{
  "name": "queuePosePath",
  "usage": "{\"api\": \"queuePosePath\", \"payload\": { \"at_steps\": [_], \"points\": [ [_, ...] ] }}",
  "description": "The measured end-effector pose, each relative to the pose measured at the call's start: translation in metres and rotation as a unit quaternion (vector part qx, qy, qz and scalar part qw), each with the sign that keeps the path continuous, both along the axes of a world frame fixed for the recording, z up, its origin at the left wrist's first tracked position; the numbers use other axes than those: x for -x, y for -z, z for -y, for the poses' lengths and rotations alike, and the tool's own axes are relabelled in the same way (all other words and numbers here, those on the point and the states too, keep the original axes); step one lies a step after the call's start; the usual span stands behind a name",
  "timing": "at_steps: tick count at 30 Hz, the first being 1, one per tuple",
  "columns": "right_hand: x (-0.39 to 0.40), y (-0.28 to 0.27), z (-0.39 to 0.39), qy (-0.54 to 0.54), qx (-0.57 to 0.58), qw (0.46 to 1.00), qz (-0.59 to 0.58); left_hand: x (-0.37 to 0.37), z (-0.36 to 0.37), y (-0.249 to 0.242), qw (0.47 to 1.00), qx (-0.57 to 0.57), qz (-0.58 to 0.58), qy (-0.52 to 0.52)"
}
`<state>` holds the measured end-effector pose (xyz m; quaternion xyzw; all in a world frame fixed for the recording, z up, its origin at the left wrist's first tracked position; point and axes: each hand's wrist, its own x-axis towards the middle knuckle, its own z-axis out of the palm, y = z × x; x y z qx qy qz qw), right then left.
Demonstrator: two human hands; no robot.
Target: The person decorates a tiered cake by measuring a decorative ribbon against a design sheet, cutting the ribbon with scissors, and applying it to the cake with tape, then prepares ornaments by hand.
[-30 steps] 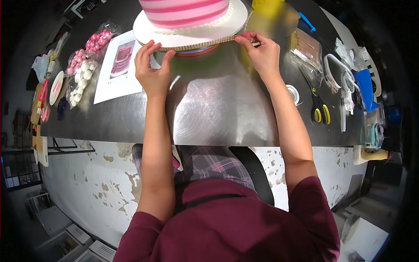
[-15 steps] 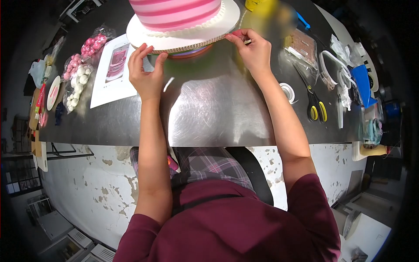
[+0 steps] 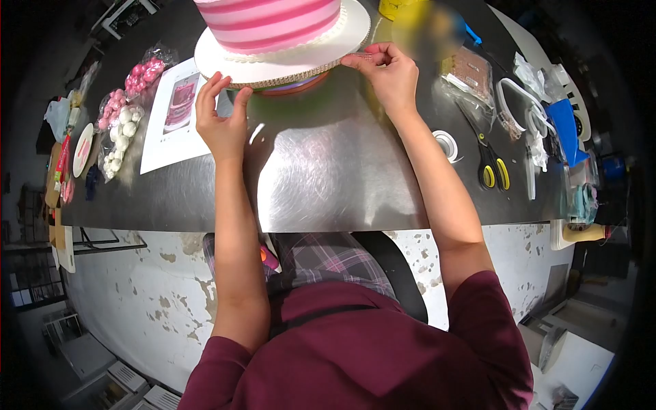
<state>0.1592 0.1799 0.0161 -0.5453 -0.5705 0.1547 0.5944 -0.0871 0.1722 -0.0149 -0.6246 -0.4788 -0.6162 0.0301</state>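
Observation:
A pink cake with darker stripes (image 3: 273,24) stands on a round white cake board (image 3: 222,63) at the top of the view. Sparkly rhinestone trim (image 3: 301,77) runs along the board's front edge. My left hand (image 3: 222,130) touches the board's left front rim, thumb and fingers spread apart. At the right front of the rim, my right hand (image 3: 395,82) pinches the trim between thumb and fingertips. Beneath the board shows part of a coloured round base (image 3: 301,87). The cake's top is out of view.
Left on the metal table (image 3: 184,198) lie a printed cake picture (image 3: 157,147) and bags of pink balls (image 3: 143,74) and white balls (image 3: 121,140). On the right are scissors (image 3: 486,160), a white tape roll (image 3: 445,145), a packaged brown item (image 3: 471,75) and a blue object (image 3: 566,130).
My right hand has moved slightly left along the board's rim, still pinching the trim. The left hand stays at the rim. The whole view has shifted a little.

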Motion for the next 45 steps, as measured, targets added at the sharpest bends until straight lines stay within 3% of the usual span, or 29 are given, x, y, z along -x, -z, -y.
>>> {"api": "queuePosePath", "payload": {
  "at_steps": [6, 15, 27, 39, 42, 45],
  "points": [
    [-0.001, 0.013, -0.007, -0.081, 0.085, 0.99, -0.083, 0.004, -0.004, 0.005, 0.999, -0.008, 0.026, 0.02],
    [0.003, 0.016, -0.008, -0.121, 0.077, 0.967, -0.211, 0.007, -0.006, 0.009, 0.998, 0.002, 0.05, 0.025],
    [-0.001, 0.011, -0.009, -0.151, 0.111, 0.958, -0.217, 0.011, -0.011, 0.013, 0.994, 0.006, 0.086, 0.059],
    [-0.004, 0.008, -0.011, -0.156, 0.165, 0.939, -0.259, 0.013, -0.016, 0.02, 0.974, 0.033, 0.196, 0.113],
    [-0.002, 0.005, -0.009, -0.162, 0.2, 0.919, -0.298, 0.006, -0.007, 0.014, 0.963, 0.099, 0.238, 0.078],
    [-0.002, 0.011, -0.011, -0.214, 0.216, 0.861, -0.408, 0.006, -0.009, 0.016, 0.955, 0.092, 0.26, 0.108]
  ]
}}
